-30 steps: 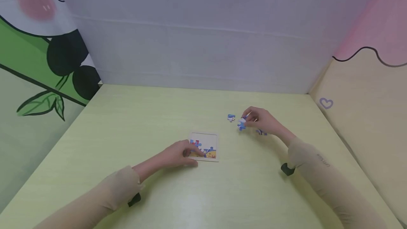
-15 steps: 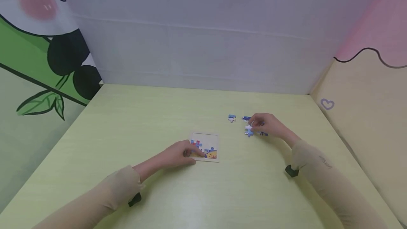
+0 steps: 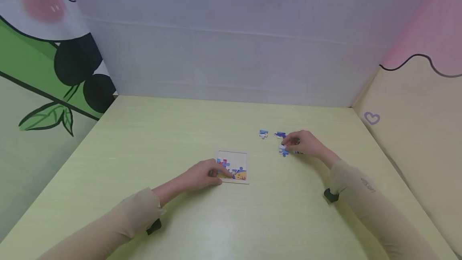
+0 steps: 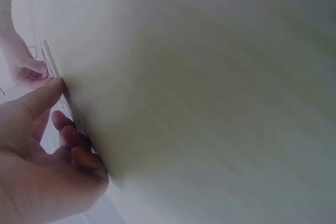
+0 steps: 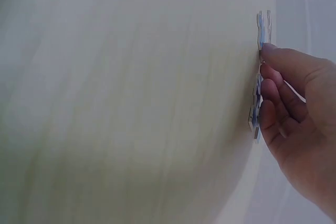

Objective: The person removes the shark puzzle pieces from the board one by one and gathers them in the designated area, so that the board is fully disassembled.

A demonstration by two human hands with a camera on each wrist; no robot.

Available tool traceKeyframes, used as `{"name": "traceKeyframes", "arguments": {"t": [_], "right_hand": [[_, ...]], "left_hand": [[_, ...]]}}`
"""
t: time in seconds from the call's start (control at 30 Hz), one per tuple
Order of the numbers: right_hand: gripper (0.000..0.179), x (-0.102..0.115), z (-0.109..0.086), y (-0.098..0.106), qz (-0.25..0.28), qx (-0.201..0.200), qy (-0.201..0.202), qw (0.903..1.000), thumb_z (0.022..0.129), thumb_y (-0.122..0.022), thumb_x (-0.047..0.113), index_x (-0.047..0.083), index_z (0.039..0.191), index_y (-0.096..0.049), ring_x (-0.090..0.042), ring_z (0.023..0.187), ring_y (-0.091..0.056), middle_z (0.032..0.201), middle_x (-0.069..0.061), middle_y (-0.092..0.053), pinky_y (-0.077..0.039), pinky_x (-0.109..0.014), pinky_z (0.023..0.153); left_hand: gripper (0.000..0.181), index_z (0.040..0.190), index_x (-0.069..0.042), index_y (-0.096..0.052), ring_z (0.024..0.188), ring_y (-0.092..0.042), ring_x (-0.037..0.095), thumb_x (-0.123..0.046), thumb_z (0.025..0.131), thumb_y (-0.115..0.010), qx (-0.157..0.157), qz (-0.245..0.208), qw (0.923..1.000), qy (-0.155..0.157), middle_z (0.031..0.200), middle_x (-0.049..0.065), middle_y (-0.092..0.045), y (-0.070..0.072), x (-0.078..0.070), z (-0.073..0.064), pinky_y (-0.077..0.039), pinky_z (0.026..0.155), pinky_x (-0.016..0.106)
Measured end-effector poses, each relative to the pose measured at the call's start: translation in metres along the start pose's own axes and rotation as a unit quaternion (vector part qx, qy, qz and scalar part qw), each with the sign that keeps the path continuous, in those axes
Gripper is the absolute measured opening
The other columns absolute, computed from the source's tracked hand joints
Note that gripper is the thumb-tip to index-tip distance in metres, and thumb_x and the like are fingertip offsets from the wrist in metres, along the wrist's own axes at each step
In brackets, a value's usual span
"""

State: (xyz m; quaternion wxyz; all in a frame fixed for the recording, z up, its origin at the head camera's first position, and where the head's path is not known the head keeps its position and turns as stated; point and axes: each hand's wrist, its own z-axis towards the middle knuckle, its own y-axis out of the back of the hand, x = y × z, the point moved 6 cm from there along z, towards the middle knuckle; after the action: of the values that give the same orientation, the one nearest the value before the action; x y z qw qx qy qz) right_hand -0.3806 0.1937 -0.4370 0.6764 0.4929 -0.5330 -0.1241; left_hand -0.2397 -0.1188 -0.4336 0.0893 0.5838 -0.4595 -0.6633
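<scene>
A small square puzzle board (image 3: 234, 158) with a pale rim lies mid-table in the head view, jigsaw pieces filling its lower and left part. My left hand (image 3: 201, 174) holds it at its near left corner, index finger stretched over the pieces and thumb (image 4: 44, 96) against the edge. To the right, my right hand (image 3: 306, 143) pinches a blue and white jigsaw piece (image 3: 283, 151) between thumb and fingers, close over the table. In the right wrist view the pieces appear edge-on beside the thumb (image 5: 286, 59).
Two loose jigsaw pieces lie behind the held one: a blue and white piece (image 3: 264, 134) and a darker blue piece (image 3: 279, 135). Another piece (image 3: 298, 152) is partly hidden under my right hand. A pale wall (image 3: 231, 67) stands at the table's back edge.
My right hand has moved slightly right and nearer with the jigsaw piece, then lowered a little, uncovering the darker blue piece behind. The left hand stays at the board.
</scene>
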Motion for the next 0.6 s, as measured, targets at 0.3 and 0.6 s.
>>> {"name": "traceKeyframes", "arguments": {"t": [0.3, 0.6], "right_hand": [[0.018, 0.0004, 0.0014, -0.0021, 0.001, -0.008, -0.012, 0.9999, 0.087, -0.074, 0.014, 0.011, 0.105, -0.075, -0.012, 0.08, -0.059, 0.092, -0.003, -0.072, -0.049, -0.023, 0.071], [0.018, 0.0017, 0.0023, -0.0022, -0.006, -0.015, -0.013, 0.9998, 0.088, -0.073, 0.015, 0.011, 0.106, -0.075, -0.013, 0.077, -0.054, 0.092, -0.004, -0.071, -0.046, -0.023, 0.068]], "left_hand": [[0.03, 0.112, -0.025, -0.075, 0.076, -0.045, 0.01, -0.008, 0.088, -0.069, -0.002, 0.004, 1.0, 0.0, 0.079, -0.003, -0.051, -0.0001, 0.0018, 0.0004, -0.038, 0.065, 0.02], [0.03, 0.113, -0.024, -0.075, 0.076, -0.045, 0.01, -0.007, 0.088, -0.069, 0.0, -0.003, 1.0, 0.001, 0.08, -0.002, -0.053, 0.0009, -0.0007, -0.001, -0.038, 0.066, 0.02]]}}
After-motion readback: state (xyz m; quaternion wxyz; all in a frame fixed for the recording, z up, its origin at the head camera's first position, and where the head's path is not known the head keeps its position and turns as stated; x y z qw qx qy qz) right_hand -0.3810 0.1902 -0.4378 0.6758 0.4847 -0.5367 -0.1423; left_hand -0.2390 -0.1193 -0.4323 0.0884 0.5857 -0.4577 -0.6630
